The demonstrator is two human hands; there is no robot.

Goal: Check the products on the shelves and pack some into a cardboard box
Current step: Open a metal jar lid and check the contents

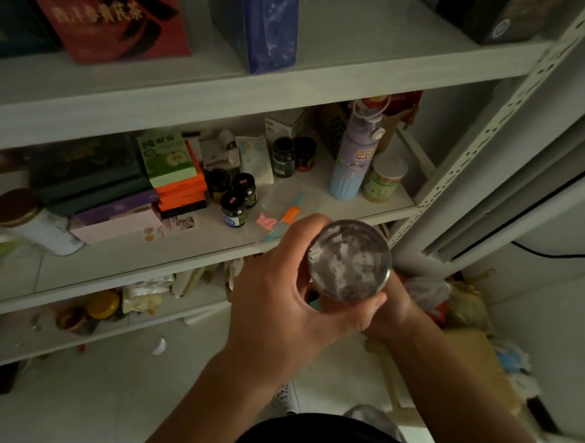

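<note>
A dark garment (312,437) fills the bottom edge, and from it both bare forearms reach up to a round can (350,260) held in front of the shelving. The can is seen end-on: its silvery, foil-like face is turned up to the camera, so its long axis runs away from the viewer and down, with the body hidden behind that face. The left hand (281,289) comes in from the can's left and grips it, fingers curled over the far rim and the thumb closed along the near edge. The right hand (394,312) sits against the can's lower right, tucked beneath it; its fingers are hidden, so whether they clasp the body or only prop it cannot be told. Just beyond the can lies the front lip of the middle shelf (151,262), with small dark jars (233,209) up and left of the can and a tall blue bottle (349,164) straight beyond it. Down and right of the can, on the floor, is a brown shape (474,357) that may be the cardboard box; if so, the right hand is nearer to it, and packing means lowering the can that way.
</note>
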